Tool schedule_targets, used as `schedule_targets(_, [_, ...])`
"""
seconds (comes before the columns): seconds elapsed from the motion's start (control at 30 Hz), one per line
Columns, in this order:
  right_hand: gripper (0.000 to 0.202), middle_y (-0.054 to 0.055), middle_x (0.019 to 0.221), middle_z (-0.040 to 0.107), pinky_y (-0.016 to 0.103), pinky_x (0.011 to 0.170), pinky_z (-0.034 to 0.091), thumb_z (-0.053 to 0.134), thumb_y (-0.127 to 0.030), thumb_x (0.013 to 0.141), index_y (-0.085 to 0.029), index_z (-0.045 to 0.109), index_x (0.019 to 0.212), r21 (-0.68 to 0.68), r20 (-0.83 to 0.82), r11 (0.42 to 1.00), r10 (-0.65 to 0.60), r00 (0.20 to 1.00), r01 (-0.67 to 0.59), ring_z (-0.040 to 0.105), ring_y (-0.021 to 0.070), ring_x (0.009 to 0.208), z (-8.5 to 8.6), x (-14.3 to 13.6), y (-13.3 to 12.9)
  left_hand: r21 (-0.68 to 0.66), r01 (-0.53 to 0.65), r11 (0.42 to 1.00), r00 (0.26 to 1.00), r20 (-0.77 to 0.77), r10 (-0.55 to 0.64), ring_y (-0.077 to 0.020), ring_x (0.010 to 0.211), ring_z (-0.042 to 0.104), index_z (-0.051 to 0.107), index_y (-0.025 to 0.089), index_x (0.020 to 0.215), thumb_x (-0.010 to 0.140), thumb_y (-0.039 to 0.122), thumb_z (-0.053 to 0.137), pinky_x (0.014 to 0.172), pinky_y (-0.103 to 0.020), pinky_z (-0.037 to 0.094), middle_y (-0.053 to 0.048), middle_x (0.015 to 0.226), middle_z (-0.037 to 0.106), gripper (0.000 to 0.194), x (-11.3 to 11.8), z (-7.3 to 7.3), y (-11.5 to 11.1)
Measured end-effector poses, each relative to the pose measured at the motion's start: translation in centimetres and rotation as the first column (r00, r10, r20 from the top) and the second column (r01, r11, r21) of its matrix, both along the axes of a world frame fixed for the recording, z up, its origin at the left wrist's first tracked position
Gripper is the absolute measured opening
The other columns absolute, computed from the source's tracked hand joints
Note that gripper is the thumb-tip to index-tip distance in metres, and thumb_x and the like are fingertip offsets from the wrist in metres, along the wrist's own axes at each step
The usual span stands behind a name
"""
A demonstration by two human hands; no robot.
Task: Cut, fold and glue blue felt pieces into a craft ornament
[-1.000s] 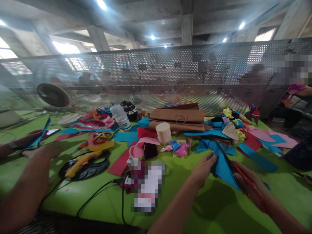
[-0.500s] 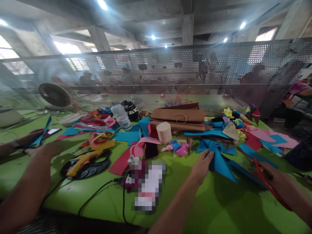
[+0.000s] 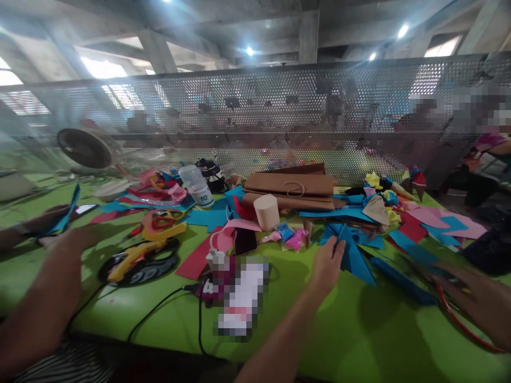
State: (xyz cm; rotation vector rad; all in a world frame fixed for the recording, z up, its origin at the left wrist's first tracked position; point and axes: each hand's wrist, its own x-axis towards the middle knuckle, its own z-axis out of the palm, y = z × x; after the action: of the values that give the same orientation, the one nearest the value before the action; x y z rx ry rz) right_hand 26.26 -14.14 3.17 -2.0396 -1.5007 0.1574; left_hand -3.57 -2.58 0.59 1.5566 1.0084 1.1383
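My left hand (image 3: 328, 261) pinches a folded piece of blue felt or paper (image 3: 357, 263) with pointed flaps, right of the middle of the table. At the right, my right hand (image 3: 477, 295) is blurred by motion around red-handled scissors (image 3: 450, 314); a thin red loop shows below the fingers. The scissors' blades are hard to make out. Between my hands lies a long blue strip (image 3: 403, 279), blurred, apart from the folded piece. At the left, another person's hands (image 3: 59, 226) hold a blue sheet (image 3: 72, 210).
A yellow glue gun (image 3: 136, 260) rests on a dark pad. Near it are a phone (image 3: 243, 298), a power socket with cables (image 3: 215, 284), a cream roll (image 3: 266, 211) and a plastic bottle (image 3: 196, 186). Brown sheets (image 3: 289, 183) and coloured scraps line the back. A fan (image 3: 85, 149) stands left.
My right hand and the scissors have shifted right and slightly down. The blue strip between my hands has turned a brighter face up. My left hand keeps its hold, slightly left and higher.
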Motion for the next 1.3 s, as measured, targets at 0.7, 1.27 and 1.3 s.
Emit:
schedule_targets(0.7, [0.035, 0.004, 0.093, 0.077, 0.036, 0.076, 0.058, 0.086, -0.043, 0.071, -0.023, 0.07, 0.096, 0.078, -0.923, 0.941, 0.193, 0.332, -0.329, 0.073, 0.0236, 0.08, 0.0, -10.7, 7.9, -0.2, 0.198, 0.96, 0.953, 0.269, -0.141, -0.0118, 0.067, 0.057, 0.065, 0.015, 0.089, 0.082, 0.038, 0.072, 0.064, -0.024, 0.048, -0.001, 0.077, 0.061, 0.025, -0.5, 1.1, 0.4])
schedule_targets(1.27, [0.025, 0.0, 0.088, 0.077, 0.033, 0.074, 0.056, 0.089, -0.034, 0.068, -0.028, 0.077, 0.09, 0.155, -0.961, 0.948, 0.21, 0.18, -0.278, 0.071, 0.0215, 0.08, -1.7, -10.8, 8.1, -0.281, 0.21, 0.937, 0.914, 0.395, -0.086, -0.0104, 0.058, 0.062, 0.07, 0.013, 0.085, 0.072, 0.023, 0.075, 0.062, -0.023, 0.049, -0.001, 0.07, 0.067, 0.017, -0.6, 1.9, 0.1])
schedule_targets(1.3, [0.023, 0.0, 0.084, 0.076, 0.031, 0.069, 0.055, 0.089, -0.035, 0.068, -0.028, 0.077, 0.086, 0.156, -0.96, 0.949, 0.21, 0.183, -0.273, 0.07, 0.0202, 0.076, -1.6, -10.8, 8.1, -0.282, 0.21, 0.936, 0.913, 0.4, -0.085, -0.0104, 0.058, 0.063, 0.071, 0.013, 0.084, 0.072, 0.023, 0.075, 0.062, -0.023, 0.049, -0.001, 0.07, 0.067, 0.017, -0.7, 2.0, 0.1])
